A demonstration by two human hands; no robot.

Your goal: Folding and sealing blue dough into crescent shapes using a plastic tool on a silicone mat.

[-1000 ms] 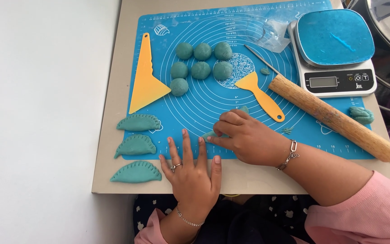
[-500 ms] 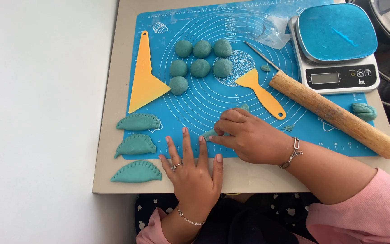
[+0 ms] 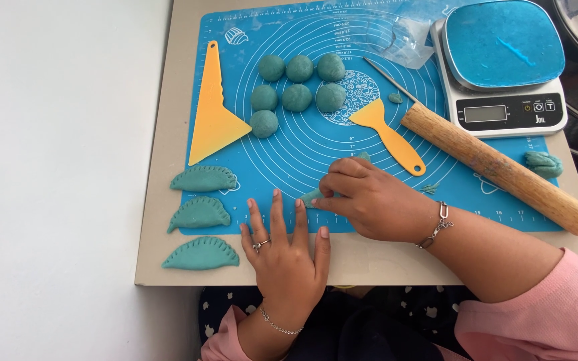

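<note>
A small piece of teal dough (image 3: 314, 197) lies on the blue silicone mat (image 3: 289, 150), near the mat's front edge. The right hand (image 3: 372, 200) covers most of it, fingers (image 3: 336, 187) curled down and pinching the dough against the mat. The left hand (image 3: 282, 251) lies flat just beside it, fingers spread open, the fingertips on the mat's front edge and the palm on the bare bench (image 3: 168, 261).

To the left, three folded dough crescents (image 3: 201, 215) with crimped rims sit in a column, the top two across the mat's left edge and the lowest on the bench. Farther back, seven dough balls (image 3: 297, 87) cluster near the mat's centre, beside a yellow triangular scraper (image 3: 212, 117). A yellow spatula (image 3: 386, 130) lies slantwise just behind the right hand. A wooden rolling pin (image 3: 500, 167) runs diagonally toward the bench's right edge, with a dough lump (image 3: 543, 162) beside it. A white kitchen scale (image 3: 503, 67) with a blue-smeared top stands at the back right corner, crumpled clear plastic (image 3: 403, 40) next to it.

Open mat remains between the balls and the hands; the front strip of the bench is narrow.
</note>
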